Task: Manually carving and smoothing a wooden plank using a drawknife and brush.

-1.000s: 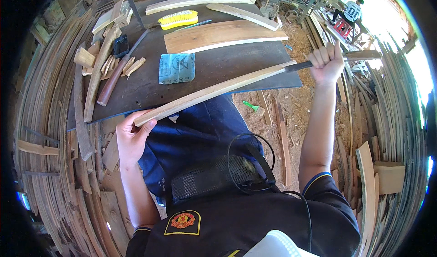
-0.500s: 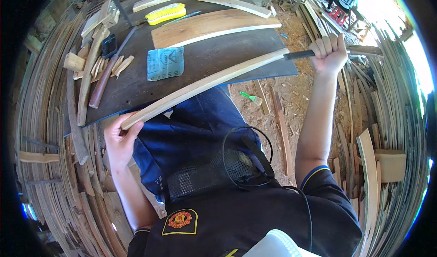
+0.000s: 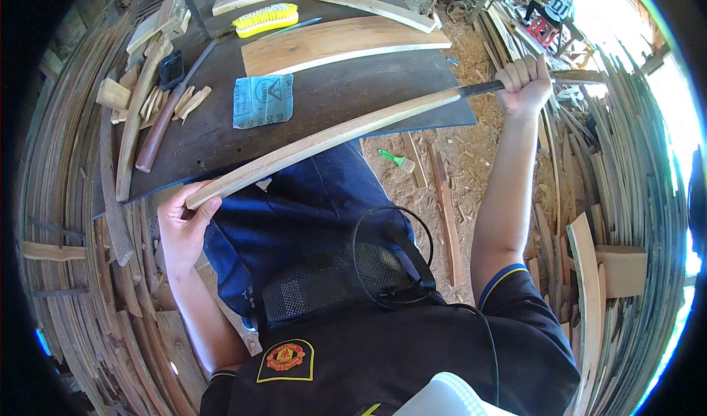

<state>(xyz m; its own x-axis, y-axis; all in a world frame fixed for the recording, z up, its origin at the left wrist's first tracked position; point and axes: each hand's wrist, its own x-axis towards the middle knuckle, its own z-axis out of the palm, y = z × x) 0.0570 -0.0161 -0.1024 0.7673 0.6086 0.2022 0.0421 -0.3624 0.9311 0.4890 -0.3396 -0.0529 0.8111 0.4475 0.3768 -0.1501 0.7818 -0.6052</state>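
Observation:
My left hand (image 3: 190, 221) pinches the near, lower-left end of a long pale wooden strip (image 3: 324, 140) between thumb and fingers. The strip rises diagonally across the table's front edge to a dark, flat metal tool (image 3: 479, 89). My right hand (image 3: 524, 88) is closed around that tool, whose wooden handle (image 3: 589, 77) sticks out to the right. Whether the strip and metal are joined or just touching, I cannot tell. Behind the strip, a blue sandpaper sheet (image 3: 263, 100) lies on the table, with a wide curved board (image 3: 342, 44) beyond it.
The dark tabletop (image 3: 206, 143) holds a yellow brush (image 3: 265, 20), a brown-handled tool (image 3: 158, 136) and offcuts (image 3: 114, 93). A green paintbrush (image 3: 396, 159) lies on the floor. Timber stacks (image 3: 633, 180) line both sides. A person (image 3: 556, 7) sits at back right.
Both hands, with the strip and tool, have shifted a little leftward in the picture, as has the table; the view itself has moved slightly. The grips look the same.

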